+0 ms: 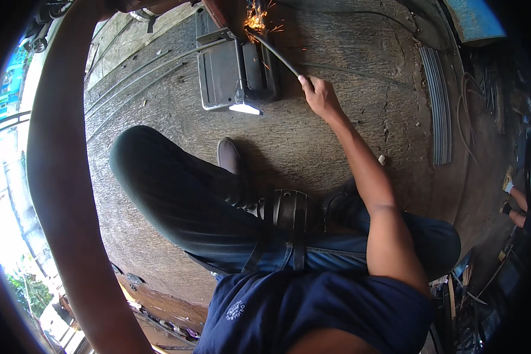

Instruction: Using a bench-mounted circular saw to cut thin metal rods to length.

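My right hand is closed around the near end of a thin grey metal rod. Orange sparks fly at the rod's far end, where the glare hides what it touches. Just left of them are a metal bracket and a reddish-brown piece, cut off by the upper rim. Below the bracket lies a dark grey metal case, with a bright white strip at its near edge. My left arm reaches up along the left side; its hand is at the dark upper rim, its fingers not discernible.
Worn, rough boards form the floor, crossed by thin cables or rods. My bent legs are in the foreground. A ribbed metal strip lies at the right. Another person's legs show at the far right.
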{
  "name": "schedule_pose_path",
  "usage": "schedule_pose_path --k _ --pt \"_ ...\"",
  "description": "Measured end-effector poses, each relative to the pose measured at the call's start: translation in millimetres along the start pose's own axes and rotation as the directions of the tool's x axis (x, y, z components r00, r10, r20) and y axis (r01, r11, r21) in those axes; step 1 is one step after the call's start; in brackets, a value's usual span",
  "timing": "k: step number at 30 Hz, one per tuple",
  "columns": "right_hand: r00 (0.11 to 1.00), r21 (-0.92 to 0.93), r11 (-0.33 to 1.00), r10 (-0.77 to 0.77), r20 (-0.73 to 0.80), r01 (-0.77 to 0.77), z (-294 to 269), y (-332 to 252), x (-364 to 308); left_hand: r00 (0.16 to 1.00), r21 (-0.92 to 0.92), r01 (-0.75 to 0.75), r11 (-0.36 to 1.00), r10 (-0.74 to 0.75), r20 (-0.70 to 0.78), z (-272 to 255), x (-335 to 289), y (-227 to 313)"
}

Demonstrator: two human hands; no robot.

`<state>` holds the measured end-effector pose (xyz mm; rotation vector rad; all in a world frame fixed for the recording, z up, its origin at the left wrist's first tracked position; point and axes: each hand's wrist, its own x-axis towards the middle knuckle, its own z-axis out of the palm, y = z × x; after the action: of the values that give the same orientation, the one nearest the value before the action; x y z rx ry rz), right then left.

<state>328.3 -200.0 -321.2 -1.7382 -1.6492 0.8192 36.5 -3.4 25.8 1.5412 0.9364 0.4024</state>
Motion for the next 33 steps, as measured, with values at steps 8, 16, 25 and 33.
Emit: schedule_pose_path --k 8,16,25,33 --pt "0.991 -0.059 0.992 -0.117 -0.058 0.114 -4.6 -5.8 -1.0 1.000 -0.122 0.021 0.992 -0.020 0.009 8.5 -4.9 1.6" --pt "0.984 -0.104 0.983 -0.160 -0.081 0.152 -12.7 -13.5 -3.4 0.999 -0.117 -0.006 0.993 0.010 0.033 8.6 -3.9 -2.3" --pt "0.961 -0.131 0.965 -0.245 -0.126 0.229 -15.7 -15.2 -2.0 0.999 0.013 0.022 1.000 -0.022 -0.028 -0.8 -3.2 0.1" --pt "0.974 -0.066 0.976 -0.211 -0.085 0.206 -24.2 -18.8 -3.5 0.999 0.043 -0.040 0.998 0.039 0.024 0.9 -1.9 1.5"
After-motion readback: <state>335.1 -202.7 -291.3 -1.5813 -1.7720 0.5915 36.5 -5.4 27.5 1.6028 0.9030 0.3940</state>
